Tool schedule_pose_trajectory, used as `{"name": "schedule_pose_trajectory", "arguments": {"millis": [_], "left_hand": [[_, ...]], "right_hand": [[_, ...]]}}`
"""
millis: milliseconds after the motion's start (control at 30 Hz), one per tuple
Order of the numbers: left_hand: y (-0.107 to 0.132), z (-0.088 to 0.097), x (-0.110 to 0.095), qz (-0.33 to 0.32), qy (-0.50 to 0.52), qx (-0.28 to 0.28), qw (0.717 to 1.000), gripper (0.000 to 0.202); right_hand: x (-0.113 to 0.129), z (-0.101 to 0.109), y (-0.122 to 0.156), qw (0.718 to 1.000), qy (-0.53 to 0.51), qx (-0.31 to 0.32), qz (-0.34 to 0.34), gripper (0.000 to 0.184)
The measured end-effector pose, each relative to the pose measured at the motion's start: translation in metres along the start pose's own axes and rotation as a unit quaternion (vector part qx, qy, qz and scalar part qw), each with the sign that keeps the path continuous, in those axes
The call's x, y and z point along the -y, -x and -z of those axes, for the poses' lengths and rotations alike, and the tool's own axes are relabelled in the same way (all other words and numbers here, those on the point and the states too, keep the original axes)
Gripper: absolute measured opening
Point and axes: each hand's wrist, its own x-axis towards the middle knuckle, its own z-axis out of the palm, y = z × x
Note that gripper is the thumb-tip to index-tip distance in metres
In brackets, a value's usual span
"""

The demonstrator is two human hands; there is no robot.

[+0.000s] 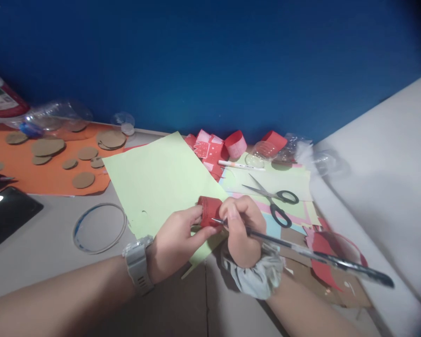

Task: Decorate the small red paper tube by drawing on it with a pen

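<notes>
A small rolled piece of red paper (209, 211) with fine printed lines sits in the fingers of my left hand (178, 241), which are closed round it. My right hand (243, 229) grips a dark pen (312, 253), its tip at the red paper's surface and its long barrel slanting to the lower right. Whether the tip touches the paper I cannot tell. Beneath both hands lies a pale green sheet (161, 178). Black-handled scissors (272, 199) rest partly open on stacked coloured paper just right of my right hand.
Cardboard discs (48, 146) lie on orange paper (101, 183) at left, near clear plastic bottles (61, 116). A tape ring (100, 252) and a black phone-like device (10, 215) are left. Red paper rolls (235, 143) and a white marker (242, 165) line the blue wall (210, 61).
</notes>
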Motion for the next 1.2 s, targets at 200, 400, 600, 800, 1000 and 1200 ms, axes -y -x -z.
{"name": "schedule_pose_trajectory", "arguments": {"millis": [200,400,600,800,1000,1200], "left_hand": [[0.002,0.001,-0.001,0.001,-0.013,-0.012,1.000,0.011],[-0.001,0.000,0.000,0.001,-0.013,0.005,1.000,0.013],[0.000,0.000,0.002,0.003,-0.036,0.006,0.999,0.014],[0.000,0.000,0.001,0.011,-0.053,0.008,0.998,0.013],[0.000,0.000,0.001,0.008,-0.053,0.008,0.999,0.014],[0.000,0.000,0.001,0.011,-0.062,0.004,0.998,0.017]], "right_hand": [[0.002,-0.002,0.005,0.999,-0.005,-0.012,0.030,0.021],[-0.002,0.000,0.003,0.997,0.042,0.006,-0.058,0.023],[0.000,-0.003,-0.002,0.996,0.038,-0.005,-0.082,0.025],[-0.001,-0.004,-0.004,0.995,0.041,-0.011,-0.088,0.023],[0.000,-0.002,-0.005,0.996,0.032,0.015,-0.083,0.023],[-0.001,-0.001,-0.005,0.995,0.043,0.018,-0.089,0.026]]}}
